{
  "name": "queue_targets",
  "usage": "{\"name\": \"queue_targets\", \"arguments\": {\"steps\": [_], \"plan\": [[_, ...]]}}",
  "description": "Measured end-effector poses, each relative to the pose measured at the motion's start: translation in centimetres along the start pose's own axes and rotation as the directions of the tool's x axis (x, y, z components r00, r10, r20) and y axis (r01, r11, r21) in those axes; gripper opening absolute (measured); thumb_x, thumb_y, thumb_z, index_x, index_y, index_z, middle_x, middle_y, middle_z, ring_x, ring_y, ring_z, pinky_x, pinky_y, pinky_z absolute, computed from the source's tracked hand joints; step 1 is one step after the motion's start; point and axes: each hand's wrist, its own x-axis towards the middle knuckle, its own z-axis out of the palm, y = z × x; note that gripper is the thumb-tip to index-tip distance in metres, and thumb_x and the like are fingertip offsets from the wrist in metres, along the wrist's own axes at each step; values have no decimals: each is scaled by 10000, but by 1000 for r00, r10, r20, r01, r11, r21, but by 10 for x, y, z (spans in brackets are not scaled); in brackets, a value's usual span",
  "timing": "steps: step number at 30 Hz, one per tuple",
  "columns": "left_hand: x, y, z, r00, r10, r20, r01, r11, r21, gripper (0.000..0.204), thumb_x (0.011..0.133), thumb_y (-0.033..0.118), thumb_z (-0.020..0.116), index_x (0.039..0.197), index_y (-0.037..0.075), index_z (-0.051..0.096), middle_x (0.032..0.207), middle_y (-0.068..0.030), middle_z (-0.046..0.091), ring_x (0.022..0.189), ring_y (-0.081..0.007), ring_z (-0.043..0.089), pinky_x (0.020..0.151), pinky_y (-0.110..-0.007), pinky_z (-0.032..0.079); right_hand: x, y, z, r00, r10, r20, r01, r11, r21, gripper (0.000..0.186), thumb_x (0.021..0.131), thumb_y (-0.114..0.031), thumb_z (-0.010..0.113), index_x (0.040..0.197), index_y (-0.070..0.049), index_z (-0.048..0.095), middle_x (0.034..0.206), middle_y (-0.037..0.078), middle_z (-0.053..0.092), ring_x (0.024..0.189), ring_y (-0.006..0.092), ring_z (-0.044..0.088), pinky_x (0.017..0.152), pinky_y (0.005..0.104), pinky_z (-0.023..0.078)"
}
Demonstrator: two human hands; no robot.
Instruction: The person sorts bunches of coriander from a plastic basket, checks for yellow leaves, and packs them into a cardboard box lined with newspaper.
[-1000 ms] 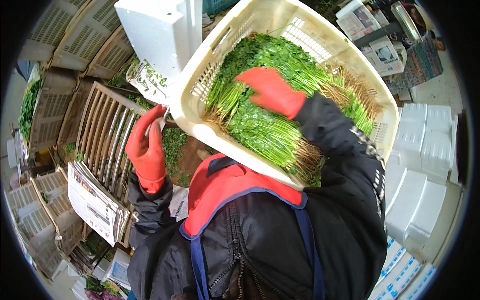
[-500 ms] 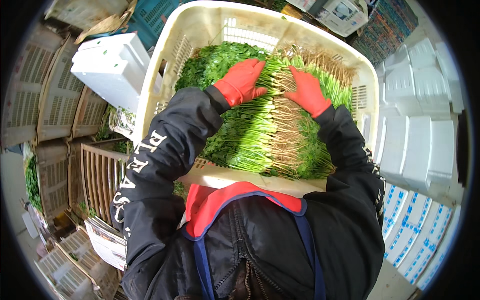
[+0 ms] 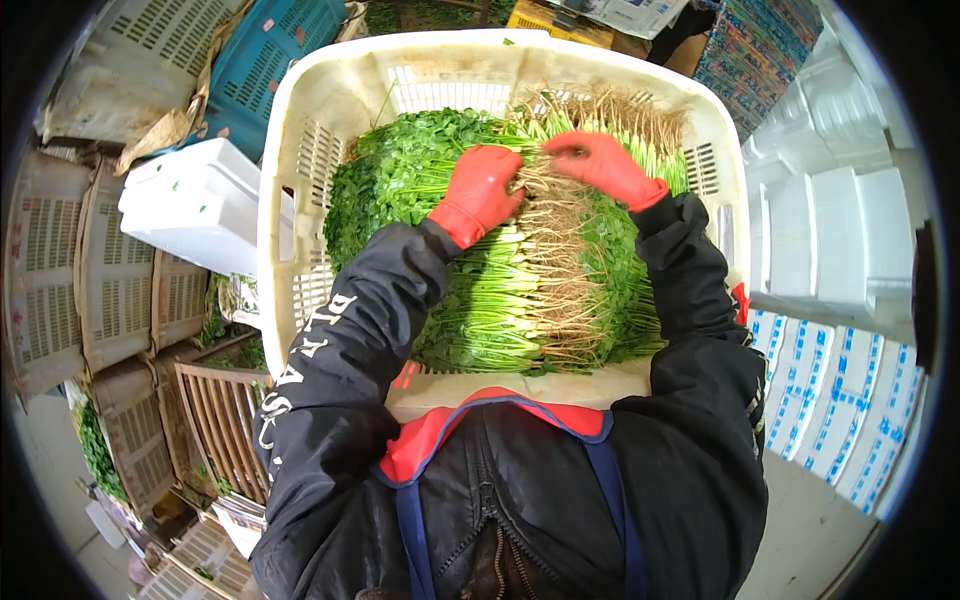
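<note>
A large cream plastic basket [image 3: 285,260] holds dense bunches of leafy greens [image 3: 375,170] with pale green stems [image 3: 480,310] and brown roots [image 3: 560,310]. My left hand [image 3: 478,195], in a red rubber glove, rests in the middle of the basket, fingers curled round stems at the root ends. My right hand [image 3: 598,170], also gloved in red, is just right of it over the roots, its bent fingertips smeared by motion.
Behind lie blue [image 3: 250,70] and yellow [image 3: 530,25] crates. A white foam box [image 3: 185,210] stands left, near stacked dirty crates [image 3: 50,260] and a slatted wooden rack [image 3: 215,430]. Stacked white foam boxes [image 3: 830,240] and blue-marked ones [image 3: 830,400] line the right.
A second ago my left hand was outside the basket, which was tilted in view; it is now inside, beside my right. Since half a second ago its fingers have curled and my right wrist has lifted.
</note>
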Motion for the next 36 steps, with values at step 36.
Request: {"name": "queue_targets", "arguments": {"steps": [36], "plan": [[32, -19, -8, 985, -42, 169, 99, 932, -348, 480, 709, 177, 773, 1127, 15, 601, 1013, -111, 669, 946, -213, 616, 848, -341, 480, 22, -11, 32, 956, -263, -127, 184, 879, -440, 221, 743, -236, 601, 791, -21, 618, 727, 190, 612, 719, 384, 595, 623, 478, 471]]}}
